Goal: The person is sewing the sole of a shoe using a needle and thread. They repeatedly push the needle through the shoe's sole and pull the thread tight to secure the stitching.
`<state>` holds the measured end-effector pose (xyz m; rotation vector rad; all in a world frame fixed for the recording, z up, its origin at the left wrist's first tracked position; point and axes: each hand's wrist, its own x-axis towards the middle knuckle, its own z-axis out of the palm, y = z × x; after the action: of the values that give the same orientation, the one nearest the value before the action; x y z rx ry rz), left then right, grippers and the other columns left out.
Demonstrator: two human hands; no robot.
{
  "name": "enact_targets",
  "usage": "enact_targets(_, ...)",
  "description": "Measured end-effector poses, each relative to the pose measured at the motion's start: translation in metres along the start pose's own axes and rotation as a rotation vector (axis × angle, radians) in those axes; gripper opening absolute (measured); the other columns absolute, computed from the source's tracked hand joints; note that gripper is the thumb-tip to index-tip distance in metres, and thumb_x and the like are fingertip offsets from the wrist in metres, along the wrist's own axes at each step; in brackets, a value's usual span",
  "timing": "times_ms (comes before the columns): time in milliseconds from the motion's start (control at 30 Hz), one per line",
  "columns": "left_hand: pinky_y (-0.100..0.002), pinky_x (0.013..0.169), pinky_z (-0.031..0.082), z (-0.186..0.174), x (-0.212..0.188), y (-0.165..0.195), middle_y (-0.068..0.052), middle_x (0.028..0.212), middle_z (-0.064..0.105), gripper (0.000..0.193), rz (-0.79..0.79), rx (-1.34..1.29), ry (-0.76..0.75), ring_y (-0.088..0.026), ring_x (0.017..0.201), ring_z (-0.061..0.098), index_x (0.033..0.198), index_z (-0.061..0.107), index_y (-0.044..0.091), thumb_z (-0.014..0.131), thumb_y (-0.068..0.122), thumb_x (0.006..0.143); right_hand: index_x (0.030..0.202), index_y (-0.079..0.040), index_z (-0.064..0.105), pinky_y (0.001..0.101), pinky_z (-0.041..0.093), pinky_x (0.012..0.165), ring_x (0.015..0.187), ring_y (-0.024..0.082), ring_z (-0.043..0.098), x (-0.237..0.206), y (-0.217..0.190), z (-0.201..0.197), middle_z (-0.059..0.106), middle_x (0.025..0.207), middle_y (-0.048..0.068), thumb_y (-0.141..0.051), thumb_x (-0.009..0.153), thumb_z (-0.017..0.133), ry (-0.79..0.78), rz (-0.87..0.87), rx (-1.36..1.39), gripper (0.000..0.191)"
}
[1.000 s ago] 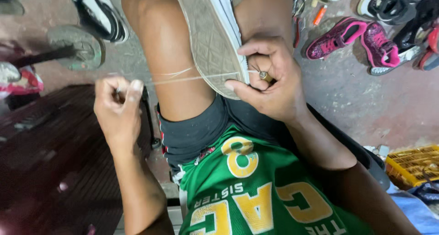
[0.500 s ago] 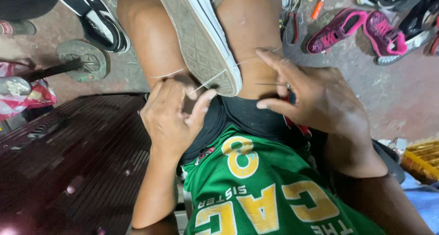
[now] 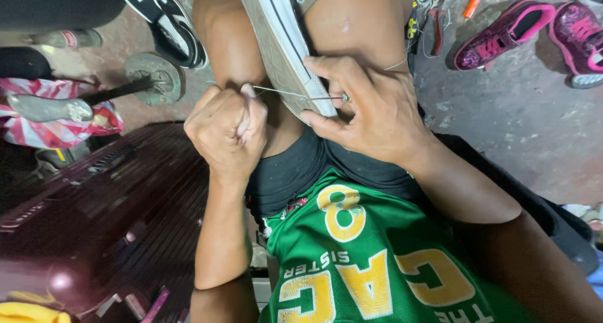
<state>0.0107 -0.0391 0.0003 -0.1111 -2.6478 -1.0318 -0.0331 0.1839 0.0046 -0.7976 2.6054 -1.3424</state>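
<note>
Left hand (image 3: 227, 131) clenched in fist around taut thread (image 3: 286, 93); right hand (image 3: 370, 112) closed on heel of grey sneaker (image 3: 282, 46), fingers pinching small metal tool (image 3: 345, 98) at sole edge. Sneaker wedged sole-up between bare knees; pink shoes (image 3: 534, 31) on floor, well apart

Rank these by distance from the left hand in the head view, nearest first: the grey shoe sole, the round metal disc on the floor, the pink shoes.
From the left hand:
1. Grey shoe sole, just to its right, between the knees.
2. Round metal disc, on the floor up-left.
3. Pink shoes, far across at top right.
</note>
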Motion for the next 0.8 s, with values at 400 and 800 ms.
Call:
enact_targets(400, -0.037, 0.068, 0.048, -0.008, 0.008, 0.064, -0.012, 0.095, 0.052, 0.012, -0.138, -0.075, -0.207, -0.026, 0.077, 0.058, 0.110, 0.062, 0.003, 0.068, 0.010, 0.103, 0.101, -0.002, 0.066, 0.0262, 0.047, 0.065, 0.073, 0.013, 0.061, -0.019, 0.040, -0.053, 0.065, 0.087, 0.008, -0.010, 0.104, 0.074, -0.142, 0.113, 0.311, 0.012)
enact_targets(800, -0.037, 0.055, 0.036, 0.008, 0.021, 0.031, -0.008, 0.071, 0.043, 0.049, -0.107, -0.062, -0.250, -0.024, 0.061, 0.045, 0.072, 0.050, 0.003, 0.095, 0.020, 0.082, 0.100, -0.006, 0.051, 0.0224, 0.050, 0.063, 0.077, 0.015, 0.063, -0.010, 0.041, -0.028, 0.063, 0.090, 0.015, -0.026, 0.111, 0.050, 0.111, 0.280, 1.375, 0.022)
